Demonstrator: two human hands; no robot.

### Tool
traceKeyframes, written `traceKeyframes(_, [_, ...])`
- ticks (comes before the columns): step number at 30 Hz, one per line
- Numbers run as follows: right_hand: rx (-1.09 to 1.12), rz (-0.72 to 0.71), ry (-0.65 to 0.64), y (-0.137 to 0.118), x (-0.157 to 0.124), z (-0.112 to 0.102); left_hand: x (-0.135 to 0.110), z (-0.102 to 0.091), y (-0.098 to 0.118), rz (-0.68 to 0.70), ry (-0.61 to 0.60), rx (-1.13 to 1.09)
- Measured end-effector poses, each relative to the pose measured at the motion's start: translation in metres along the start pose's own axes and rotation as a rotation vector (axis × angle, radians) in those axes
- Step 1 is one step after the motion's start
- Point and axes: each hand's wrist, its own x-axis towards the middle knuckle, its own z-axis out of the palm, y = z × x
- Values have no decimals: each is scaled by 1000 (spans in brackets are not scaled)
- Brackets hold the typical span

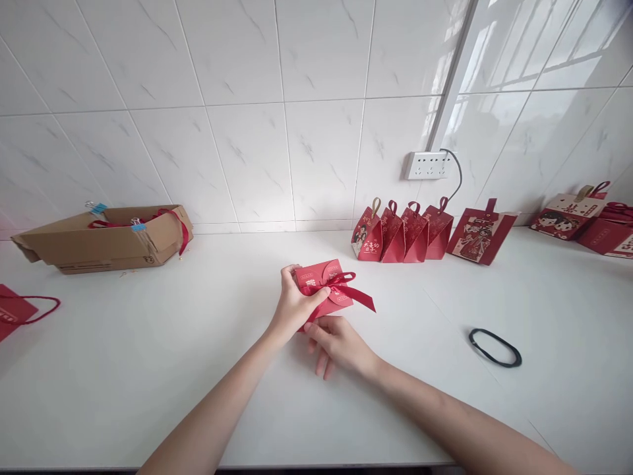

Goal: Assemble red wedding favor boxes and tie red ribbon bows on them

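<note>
A small red gift box (324,269) with overlapping rounded flaps is held just above the table near the middle of the head view. My left hand (291,303) grips its left side, thumb pressed over the front beside the bow. The bow is a shiny red ribbon (363,299), with one loop and a tail pointing right. Below the box, my right hand (343,346) pinches the ribbon's other tail between thumb and forefinger. Its remaining fingers hang loosely curled. The underside of the box and the fingers of my left hand behind it are mostly hidden.
At back left sits a cardboard box (109,254) with clips and red ribbon. Several red peaked boxes (390,237) and a red patterned box (477,237) stand by the wall. More boxes (564,218) are far right. A black band (494,348) and a red corded bag (14,313) flank me.
</note>
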Motion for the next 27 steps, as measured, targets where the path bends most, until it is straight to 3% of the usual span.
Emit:
traceKeyframes(10, [-48, -106, -13, 2, -3, 10, -1, 0, -1, 10, 7, 60])
traceKeyframes(19, [-64, -134, -121, 7, -3, 8, 0, -3, 3, 2, -11, 69])
traceKeyframes(27, [-207, -50, -284, -2, -11, 4, 0, -4, 9, -23, 7, 62])
